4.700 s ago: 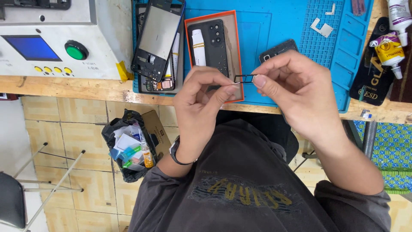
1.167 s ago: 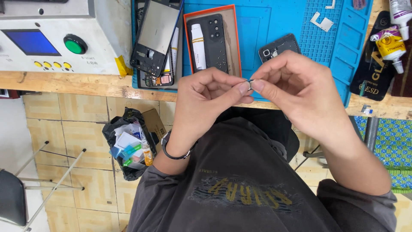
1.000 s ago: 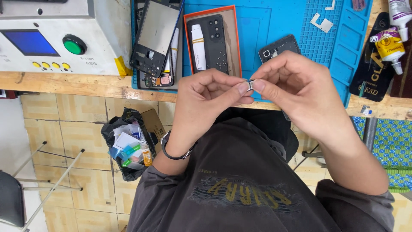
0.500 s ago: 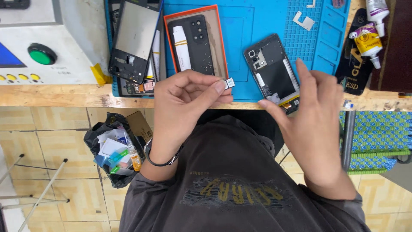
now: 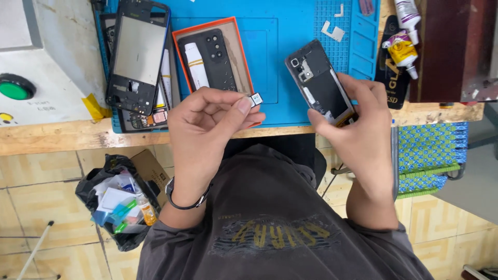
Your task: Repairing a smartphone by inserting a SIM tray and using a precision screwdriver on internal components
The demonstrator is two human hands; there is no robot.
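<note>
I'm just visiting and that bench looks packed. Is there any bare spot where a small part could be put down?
Yes: the blue mat is bare between the orange tray and the opened phone in the right hand. The left hand pinches a tiny card tray. Crowded: the phone frames at left, the glue bottles at right.

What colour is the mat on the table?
The mat is bright blue, seen best in the head view.
</note>
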